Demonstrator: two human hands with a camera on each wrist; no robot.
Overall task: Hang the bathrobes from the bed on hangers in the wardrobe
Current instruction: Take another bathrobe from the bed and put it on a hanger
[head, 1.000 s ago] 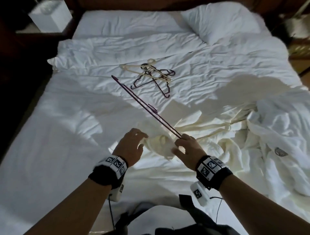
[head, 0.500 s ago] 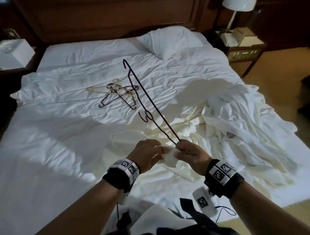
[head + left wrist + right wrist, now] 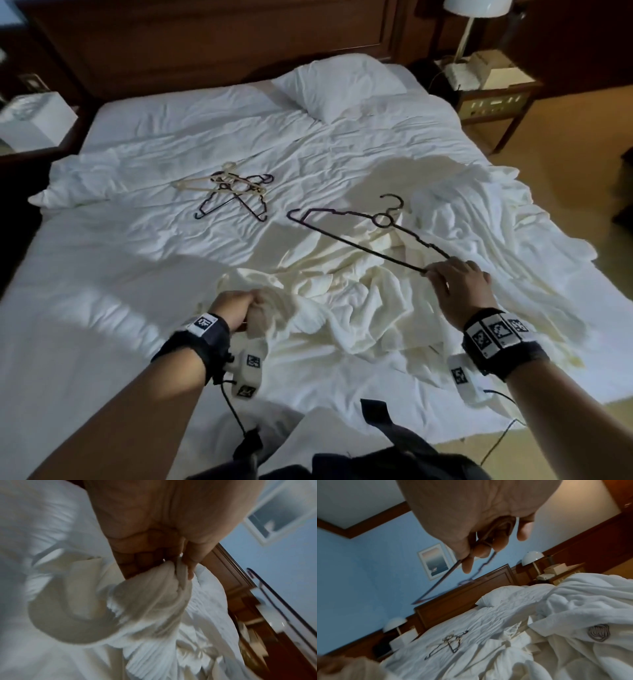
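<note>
A cream bathrobe [image 3: 346, 291] lies crumpled on the bed's near right. My left hand [image 3: 246, 310] grips a bunched fold of it, seen close as bathrobe cloth [image 3: 154, 588] in the left wrist view. My right hand [image 3: 452, 284] pinches one end of a dark hanger [image 3: 356, 224], held nearly flat above the robe with its hook pointing away. The same hanger [image 3: 447, 577] shows in the right wrist view. A second white bathrobe [image 3: 486, 226] with an embroidered crest [image 3: 597, 632] is heaped at the right edge.
Several spare hangers [image 3: 233, 195], cream and dark, lie tangled mid-bed. A pillow [image 3: 339, 89] sits by the headboard. A nightstand [image 3: 493, 99] with a lamp stands right, a white box [image 3: 37, 120] left. Bare floor [image 3: 582, 137] lies to the right.
My right hand swung the hanger from upright to nearly flat and moved right. My hands drew apart, the left still gripping the robe. The view shifted left.
</note>
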